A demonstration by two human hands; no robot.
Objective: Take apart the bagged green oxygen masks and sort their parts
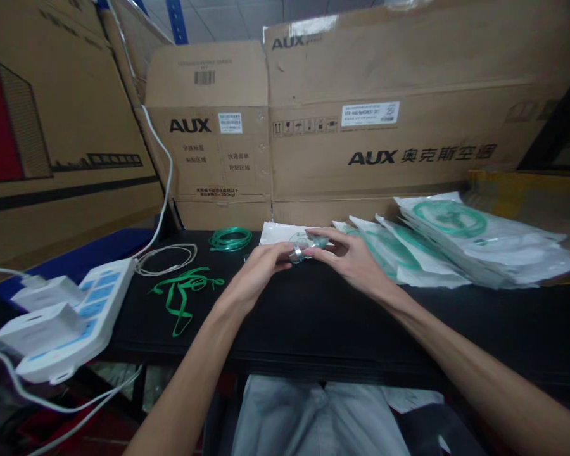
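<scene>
In the middle of the black table, both hands hold a small clear breathing mask (297, 253) with a shiny metal strip. My left hand (267, 261) pinches its left side. My right hand (346, 253) closes on its right side with thumb and fingers, where a greenish clear part (319, 242) shows. Much of the mask hides behind the fingers. A white packet (278, 232) lies flat just behind it. Left of my left hand are a coil of green tubing (230, 239) and a tangle of green elastic cord (183, 294).
Several white-backed packets with green tubing (451, 218) are stacked at the right. A white power strip (95, 310) with plugs and cables occupies the left, near a looped pale cord (166, 259). Cardboard boxes (313, 158) wall off the back of the black table (289, 323).
</scene>
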